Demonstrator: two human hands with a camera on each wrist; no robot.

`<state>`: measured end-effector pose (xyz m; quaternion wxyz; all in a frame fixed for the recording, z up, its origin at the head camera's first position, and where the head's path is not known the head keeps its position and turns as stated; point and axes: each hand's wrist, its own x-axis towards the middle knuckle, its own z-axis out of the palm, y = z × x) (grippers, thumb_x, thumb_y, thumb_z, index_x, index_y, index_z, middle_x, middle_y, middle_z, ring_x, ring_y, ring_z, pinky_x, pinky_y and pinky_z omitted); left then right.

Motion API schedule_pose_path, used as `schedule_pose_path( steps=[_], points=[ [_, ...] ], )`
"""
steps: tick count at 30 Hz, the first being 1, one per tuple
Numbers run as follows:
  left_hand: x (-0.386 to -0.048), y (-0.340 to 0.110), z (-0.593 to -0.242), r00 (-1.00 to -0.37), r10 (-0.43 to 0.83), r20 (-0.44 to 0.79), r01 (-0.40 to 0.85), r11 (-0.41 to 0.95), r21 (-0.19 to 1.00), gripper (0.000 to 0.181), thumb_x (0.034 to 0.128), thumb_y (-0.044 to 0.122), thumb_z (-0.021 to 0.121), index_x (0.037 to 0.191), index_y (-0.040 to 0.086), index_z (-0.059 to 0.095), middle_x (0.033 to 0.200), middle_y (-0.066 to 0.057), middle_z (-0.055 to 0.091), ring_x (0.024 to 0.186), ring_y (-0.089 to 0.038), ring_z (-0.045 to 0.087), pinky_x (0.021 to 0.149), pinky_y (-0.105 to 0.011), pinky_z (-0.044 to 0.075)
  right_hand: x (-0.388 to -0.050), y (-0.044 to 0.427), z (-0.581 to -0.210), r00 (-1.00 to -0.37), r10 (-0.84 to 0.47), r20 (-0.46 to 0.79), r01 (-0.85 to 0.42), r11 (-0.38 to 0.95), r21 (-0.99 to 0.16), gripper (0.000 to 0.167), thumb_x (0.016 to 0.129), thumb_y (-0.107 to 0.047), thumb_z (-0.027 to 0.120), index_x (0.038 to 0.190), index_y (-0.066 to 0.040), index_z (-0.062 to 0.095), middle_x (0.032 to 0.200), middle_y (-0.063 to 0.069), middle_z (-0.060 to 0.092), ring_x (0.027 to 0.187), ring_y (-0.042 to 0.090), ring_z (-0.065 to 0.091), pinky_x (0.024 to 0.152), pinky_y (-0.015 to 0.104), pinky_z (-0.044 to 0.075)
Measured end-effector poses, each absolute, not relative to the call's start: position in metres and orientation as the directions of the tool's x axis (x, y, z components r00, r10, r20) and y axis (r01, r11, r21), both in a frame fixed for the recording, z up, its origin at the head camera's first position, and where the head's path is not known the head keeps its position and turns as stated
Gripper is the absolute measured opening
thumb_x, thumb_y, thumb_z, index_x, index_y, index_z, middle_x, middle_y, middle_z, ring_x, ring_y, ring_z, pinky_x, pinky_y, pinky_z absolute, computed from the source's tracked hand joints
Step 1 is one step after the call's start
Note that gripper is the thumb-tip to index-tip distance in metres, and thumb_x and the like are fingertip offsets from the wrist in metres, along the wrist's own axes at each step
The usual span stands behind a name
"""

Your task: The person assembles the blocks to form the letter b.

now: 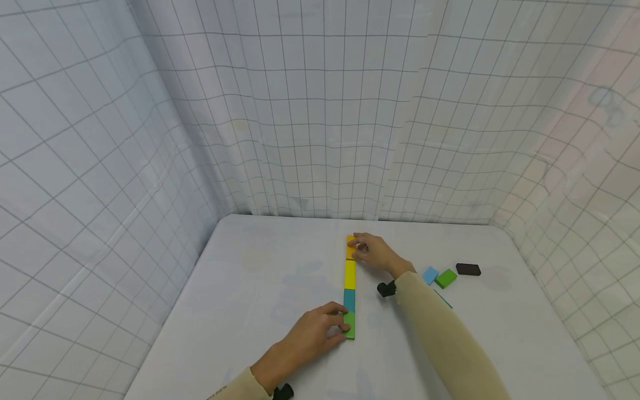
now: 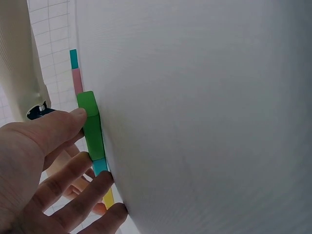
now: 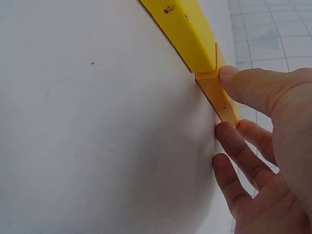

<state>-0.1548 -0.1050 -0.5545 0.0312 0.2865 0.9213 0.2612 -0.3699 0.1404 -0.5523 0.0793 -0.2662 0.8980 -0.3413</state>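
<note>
A straight row of flat blocks runs away from me on the white table. Nearest is a green block [image 1: 350, 328], then a teal block [image 1: 349, 300], a yellow block [image 1: 350, 275] and an orange block [image 1: 350, 253] at the far end. My left hand [image 1: 314, 333] touches the green block with the thumb, its other fingers spread along the row's left side. At the far end my right hand [image 1: 375, 253] holds the orange block, thumb near its yellow-side end and index finger at its other end. Part of the orange block is hidden by fingers.
Right of the right forearm lie a light blue block [image 1: 430, 275], another green block [image 1: 446, 278] and a black block [image 1: 468, 269]. A teal edge [image 1: 443, 298] shows beside the sleeve. Gridded white curtains [image 1: 325, 139] enclose the table's back and sides.
</note>
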Motion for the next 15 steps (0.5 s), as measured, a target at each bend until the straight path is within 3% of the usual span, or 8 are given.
schedule_pose_path(
  steps=[3,15],
  points=[
    [-0.155,-0.104,-0.554,-0.837,0.541,0.083,0.505,0.704,0.499,0.016,0.1019,0.02,0.093,0.118,0.02,0.093,0.146,0.003,0.077,0.13,-0.017,0.079,0.11,-0.04,0.068,-0.365,0.137,-0.545,-0.858,-0.514,0.008,-0.392,0.644,-0.657,0.037,0.112,-0.016,0.079,0.148,-0.007,0.078,0.18,0.021,0.054,0.135,0.036,0.071,0.123,0.056,0.058],
    [-0.155,-0.105,-0.554,-0.832,0.546,0.097,0.518,0.703,0.488,0.014,0.1021,0.02,0.093,0.117,0.02,0.093,0.145,0.002,0.078,0.13,-0.018,0.08,0.109,-0.039,0.069,-0.364,0.14,-0.547,-0.841,-0.54,0.037,-0.435,0.633,-0.64,0.036,0.112,-0.017,0.079,0.147,-0.007,0.078,0.179,0.022,0.055,0.134,0.036,0.071,0.121,0.053,0.06]
  ],
)
